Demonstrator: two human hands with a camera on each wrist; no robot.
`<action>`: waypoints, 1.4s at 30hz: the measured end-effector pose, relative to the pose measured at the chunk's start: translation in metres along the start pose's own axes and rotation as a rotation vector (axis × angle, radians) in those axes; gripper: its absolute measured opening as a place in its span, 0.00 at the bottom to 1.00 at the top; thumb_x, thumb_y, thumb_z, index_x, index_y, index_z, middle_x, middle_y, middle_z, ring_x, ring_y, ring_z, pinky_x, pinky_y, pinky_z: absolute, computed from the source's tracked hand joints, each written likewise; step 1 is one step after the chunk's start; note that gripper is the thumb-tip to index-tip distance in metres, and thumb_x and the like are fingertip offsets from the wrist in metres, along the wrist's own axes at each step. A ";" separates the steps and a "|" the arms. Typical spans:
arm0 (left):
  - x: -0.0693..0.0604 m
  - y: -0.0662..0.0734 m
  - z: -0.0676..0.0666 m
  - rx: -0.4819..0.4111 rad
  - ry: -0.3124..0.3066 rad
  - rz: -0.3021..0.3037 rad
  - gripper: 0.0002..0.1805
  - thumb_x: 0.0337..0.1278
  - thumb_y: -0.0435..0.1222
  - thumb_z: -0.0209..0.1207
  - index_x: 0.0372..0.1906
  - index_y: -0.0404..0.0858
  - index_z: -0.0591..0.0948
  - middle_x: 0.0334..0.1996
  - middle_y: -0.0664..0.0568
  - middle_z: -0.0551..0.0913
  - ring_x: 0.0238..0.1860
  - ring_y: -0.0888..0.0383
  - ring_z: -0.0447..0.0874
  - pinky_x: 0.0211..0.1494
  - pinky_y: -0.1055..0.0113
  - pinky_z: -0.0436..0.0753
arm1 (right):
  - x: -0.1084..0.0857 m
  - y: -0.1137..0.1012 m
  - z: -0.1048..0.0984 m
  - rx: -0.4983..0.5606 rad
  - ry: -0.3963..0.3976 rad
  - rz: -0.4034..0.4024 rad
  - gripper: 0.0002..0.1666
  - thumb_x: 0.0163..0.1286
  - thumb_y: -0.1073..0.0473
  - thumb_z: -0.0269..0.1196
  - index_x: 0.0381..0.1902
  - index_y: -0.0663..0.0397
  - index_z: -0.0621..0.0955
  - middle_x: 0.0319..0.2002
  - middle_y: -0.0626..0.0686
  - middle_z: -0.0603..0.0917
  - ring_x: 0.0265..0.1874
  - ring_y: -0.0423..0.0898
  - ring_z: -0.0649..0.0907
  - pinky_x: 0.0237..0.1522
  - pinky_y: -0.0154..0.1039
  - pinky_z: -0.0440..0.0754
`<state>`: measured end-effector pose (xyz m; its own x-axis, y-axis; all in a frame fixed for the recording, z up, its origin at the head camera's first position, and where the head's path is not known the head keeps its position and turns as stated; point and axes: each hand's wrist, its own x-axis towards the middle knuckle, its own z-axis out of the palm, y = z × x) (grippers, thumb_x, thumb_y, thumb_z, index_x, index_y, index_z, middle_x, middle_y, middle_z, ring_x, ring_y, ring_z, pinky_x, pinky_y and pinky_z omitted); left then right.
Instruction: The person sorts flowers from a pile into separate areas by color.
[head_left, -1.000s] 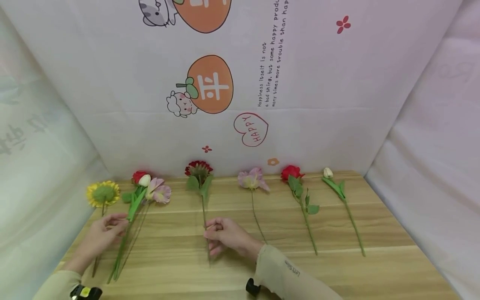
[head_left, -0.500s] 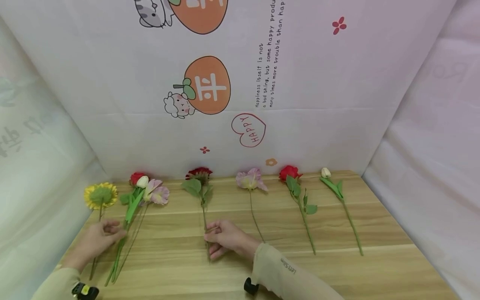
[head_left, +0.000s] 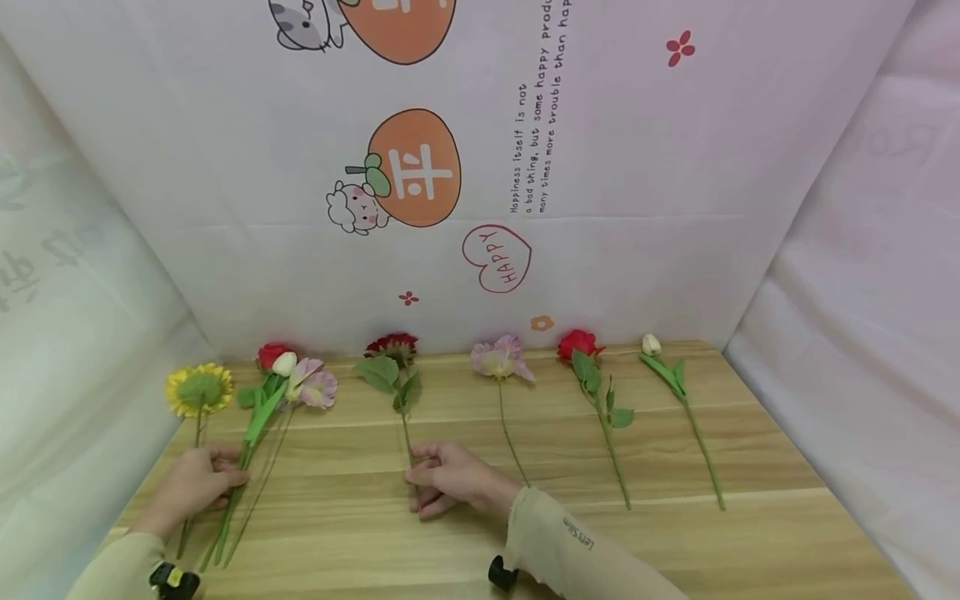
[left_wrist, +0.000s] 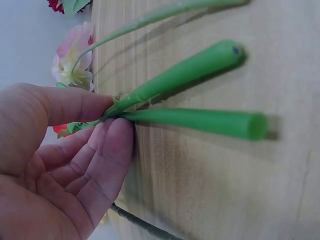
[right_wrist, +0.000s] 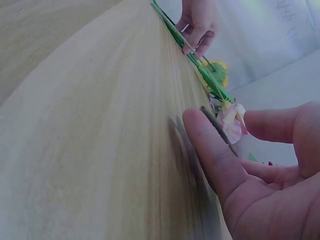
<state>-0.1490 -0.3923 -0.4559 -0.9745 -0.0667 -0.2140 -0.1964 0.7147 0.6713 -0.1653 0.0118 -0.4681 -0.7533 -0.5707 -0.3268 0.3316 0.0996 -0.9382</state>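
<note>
Red at the far end, the carnation [head_left: 402,402] slants towards us over the table [head_left: 562,467] to the right hand [head_left: 448,480]. From the left wrist, we see the left hand [left_wrist: 65,165] pinch two green stems [left_wrist: 200,123], ends rightward; from the right wrist, spread right fingers [right_wrist: 215,150].

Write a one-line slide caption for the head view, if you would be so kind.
Left hand pinches green stems while right hand holds a dark red flower over a wooden table.

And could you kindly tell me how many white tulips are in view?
2: a held tulip among the stems pinched by the left hand, and a lone tulip at the row's far right.
</note>
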 end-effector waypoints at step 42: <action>-0.015 0.015 -0.019 -0.253 0.059 -0.018 0.37 0.75 0.41 0.56 0.71 0.18 0.56 0.58 0.30 0.69 0.42 0.58 0.84 0.43 0.61 0.88 | -0.015 -0.008 -0.021 0.083 -0.027 -0.083 0.27 0.77 0.60 0.62 0.67 0.68 0.70 0.56 0.66 0.79 0.50 0.64 0.85 0.45 0.52 0.88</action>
<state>-0.1392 -0.3936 -0.4293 -0.9737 -0.1240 -0.1909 -0.2276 0.5163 0.8256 -0.1687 0.0369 -0.4578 -0.7648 -0.5964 -0.2439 0.3155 -0.0165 -0.9488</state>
